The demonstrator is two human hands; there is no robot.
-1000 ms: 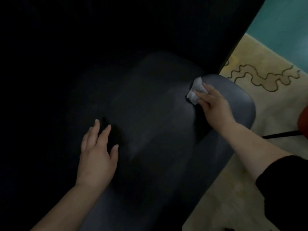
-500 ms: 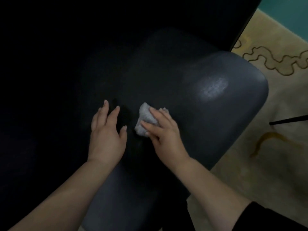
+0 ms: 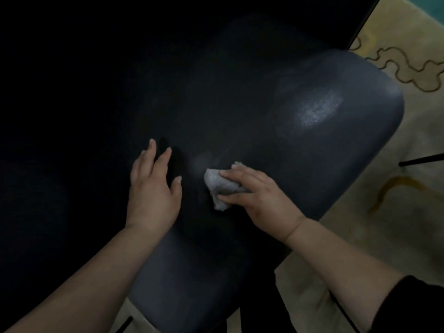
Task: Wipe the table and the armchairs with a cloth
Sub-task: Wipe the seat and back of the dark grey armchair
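Observation:
A dark grey leather armchair (image 3: 312,145) fills most of the head view, with a dull shine on its upper right part. My right hand (image 3: 259,195) grips a crumpled grey cloth (image 3: 221,188) and presses it onto the armchair's surface near the middle. My left hand (image 3: 153,188) lies flat on the dark surface just left of the cloth, fingers straight and spread, holding nothing. The left side of the armchair is lost in deep shadow.
A beige carpet (image 3: 396,224) with a wavy dark line pattern lies to the right of the armchair. A thin black leg or rod (image 3: 420,161) crosses the carpet at the right edge. A strip of teal floor (image 3: 432,6) shows top right.
My right hand has swept the cloth from the armchair's right edge to its middle, beside my left hand, then drifted slightly right. My left hand has stayed flat on the surface.

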